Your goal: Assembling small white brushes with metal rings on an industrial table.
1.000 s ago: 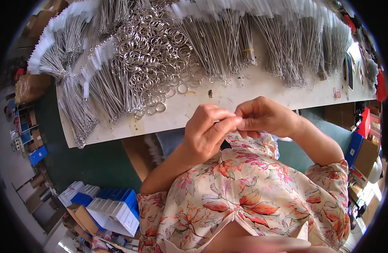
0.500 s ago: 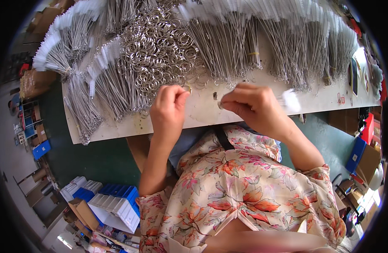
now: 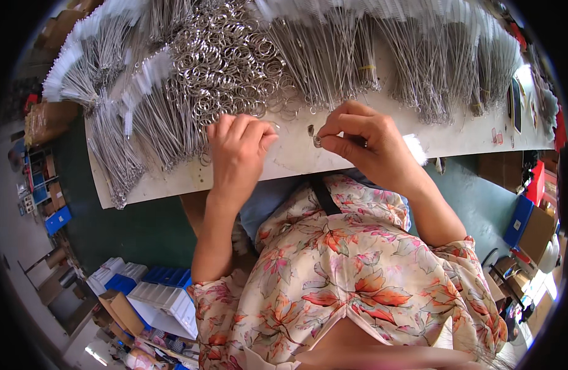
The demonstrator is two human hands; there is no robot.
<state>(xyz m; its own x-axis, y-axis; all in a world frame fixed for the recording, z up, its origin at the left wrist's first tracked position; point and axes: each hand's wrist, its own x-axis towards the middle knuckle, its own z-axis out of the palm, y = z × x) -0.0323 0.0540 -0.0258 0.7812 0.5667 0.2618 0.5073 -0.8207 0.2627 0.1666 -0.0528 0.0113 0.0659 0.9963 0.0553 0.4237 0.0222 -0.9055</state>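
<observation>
Brush (image 3: 413,148) in right hand (image 3: 364,145), long axis left-right, bristles rightward

rings (image 3: 225,61): shiny metal | wire brushes (image 3: 333,55): glossy metal stems, white bristly tips | table (image 3: 296,157): matt, smooth, pale

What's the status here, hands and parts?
Left hand reaching into ring pile, grip unclear. Right hand pinching a small metal piece. Nothing in the way.
</observation>
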